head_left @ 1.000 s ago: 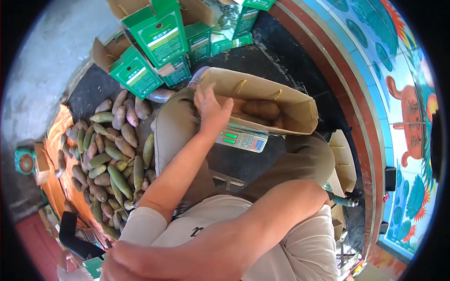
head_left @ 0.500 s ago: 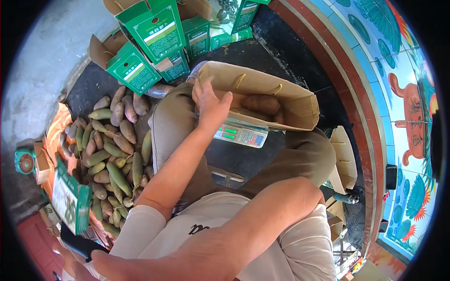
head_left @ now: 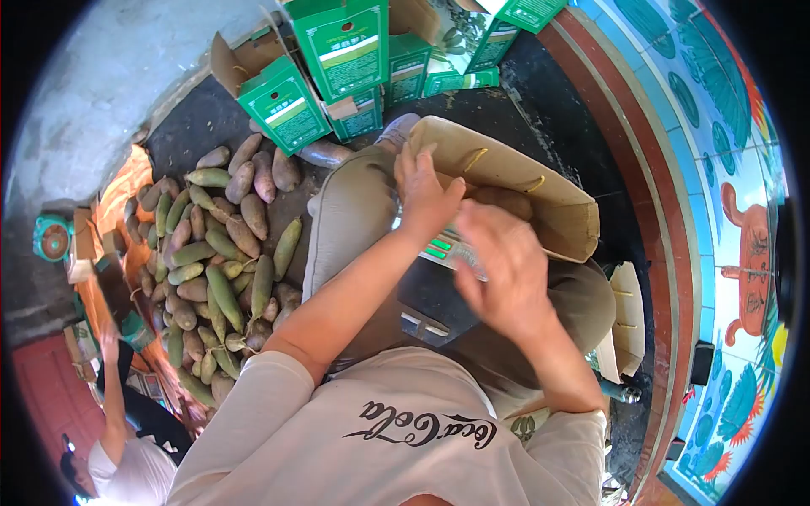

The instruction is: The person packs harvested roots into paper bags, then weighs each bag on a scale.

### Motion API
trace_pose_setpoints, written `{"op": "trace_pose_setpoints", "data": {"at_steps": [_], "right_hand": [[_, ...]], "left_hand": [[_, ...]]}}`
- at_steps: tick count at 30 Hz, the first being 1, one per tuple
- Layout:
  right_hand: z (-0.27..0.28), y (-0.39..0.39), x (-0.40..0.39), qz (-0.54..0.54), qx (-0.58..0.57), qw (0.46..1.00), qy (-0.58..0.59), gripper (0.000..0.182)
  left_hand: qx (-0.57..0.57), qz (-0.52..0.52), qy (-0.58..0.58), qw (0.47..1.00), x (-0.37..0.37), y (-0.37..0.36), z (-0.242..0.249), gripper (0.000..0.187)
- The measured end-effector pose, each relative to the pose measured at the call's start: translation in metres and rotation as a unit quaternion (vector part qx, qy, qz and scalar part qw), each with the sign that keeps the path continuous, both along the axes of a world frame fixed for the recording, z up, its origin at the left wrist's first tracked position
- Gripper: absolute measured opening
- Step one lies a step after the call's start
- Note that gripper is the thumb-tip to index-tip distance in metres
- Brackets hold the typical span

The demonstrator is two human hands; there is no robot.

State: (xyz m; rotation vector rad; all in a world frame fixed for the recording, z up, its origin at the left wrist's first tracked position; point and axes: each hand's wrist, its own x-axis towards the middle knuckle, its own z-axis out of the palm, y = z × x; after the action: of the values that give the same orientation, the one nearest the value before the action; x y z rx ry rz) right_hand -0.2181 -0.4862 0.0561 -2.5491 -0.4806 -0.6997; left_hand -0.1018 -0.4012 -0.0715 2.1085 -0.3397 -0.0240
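Note:
My left hand (head_left: 424,201) grips the near rim of an open brown cardboard box (head_left: 564,221) that stands on a small electronic scale (head_left: 440,250) with green lit digits. Brown tubers (head_left: 506,201) lie inside the box. My right hand (head_left: 504,271) hovers blurred above the scale's display, in front of the box. Its fingers are spread and it holds nothing. My knees flank the scale.
A pile of green and brown tubers (head_left: 218,270) lies on the dark ground at left. Several green cartons (head_left: 342,52) stand behind it. Flat cardboard (head_left: 626,316) leans at right by a red curb (head_left: 666,253). Another person (head_left: 118,455) reaches up at lower left.
My right hand has swung up from the lower left into the middle, over the scale. The view has shifted right and down. My left hand stays on the box.

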Motion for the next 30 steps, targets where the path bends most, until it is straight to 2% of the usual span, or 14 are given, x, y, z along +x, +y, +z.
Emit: {"op": "trace_pose_setpoints", "data": {"at_steps": [2, 5, 8, 14, 19, 26, 30], "right_hand": [[-0.020, -0.023, 0.001, -0.072, -0.037, 0.994, 0.073, 0.050], [-0.065, -0.052, -0.005, -0.131, -0.090, 0.980, 0.120, 0.047], [-0.097, -0.059, -0.012, -0.161, -0.074, 0.956, 0.234, 0.042], [-0.112, -0.054, -0.002, -0.140, -0.096, 0.957, 0.236, 0.023], [-0.119, -0.053, 0.001, -0.136, -0.103, 0.958, 0.229, 0.021], [-0.124, -0.051, 0.009, -0.139, -0.105, 0.955, 0.239, 0.020], [-0.124, -0.050, 0.012, -0.140, -0.107, 0.955, 0.237, 0.020]], "left_hand": [[-0.004, 0.004, 0.009, 1.000, -0.002, 0.000, 0.005, 0.071], [-0.004, 0.009, 0.024, 1.000, -0.005, 0.001, 0.010, 0.069], [-0.007, 0.006, 0.024, 1.000, -0.006, 0.002, 0.013, 0.070], [0.002, 0.004, 0.024, 1.000, -0.011, 0.001, 0.018, 0.070], [-0.008, 0.006, -0.050, 0.999, -0.013, 0.000, 0.025, 0.068], [-0.081, -0.020, -0.154, 0.985, -0.013, 0.006, 0.039, 0.060], [-0.104, -0.032, -0.234, 0.966, -0.008, 0.022, 0.066, 0.056]]}}
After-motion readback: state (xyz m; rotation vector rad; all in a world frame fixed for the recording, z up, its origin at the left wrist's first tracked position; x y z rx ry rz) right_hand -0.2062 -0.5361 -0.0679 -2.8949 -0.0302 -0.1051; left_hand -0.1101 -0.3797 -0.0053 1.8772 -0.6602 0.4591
